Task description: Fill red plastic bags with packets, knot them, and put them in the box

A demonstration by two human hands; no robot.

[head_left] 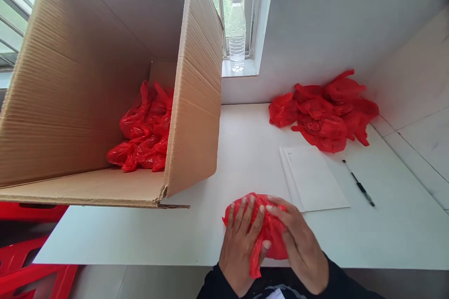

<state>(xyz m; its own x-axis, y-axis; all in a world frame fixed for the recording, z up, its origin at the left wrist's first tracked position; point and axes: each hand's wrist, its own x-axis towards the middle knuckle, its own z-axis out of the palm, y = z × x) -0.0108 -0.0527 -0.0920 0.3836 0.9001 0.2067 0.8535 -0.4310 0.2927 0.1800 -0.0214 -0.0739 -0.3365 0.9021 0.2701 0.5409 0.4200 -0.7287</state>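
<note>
A red plastic bag (271, 238) lies near the front edge of the white table, bunched up, and part of it droops toward me. My left hand (240, 243) rests flat on its left side with the fingers stretched out. From the right, my right hand (296, 238) touches the bag's upper right part, its fingers extended and slightly bent. Whether anything is inside the bag cannot be seen.
A large cardboard box (196, 103) lies open toward me at left, holding red plastic bags (147, 135). More red bags (326, 112) lie at the back right. Papers (315, 180) and a pen (358, 183) lie on the table (140, 238). A water bottle (237, 32) stands on the windowsill. Red stools (38, 271) are lower left.
</note>
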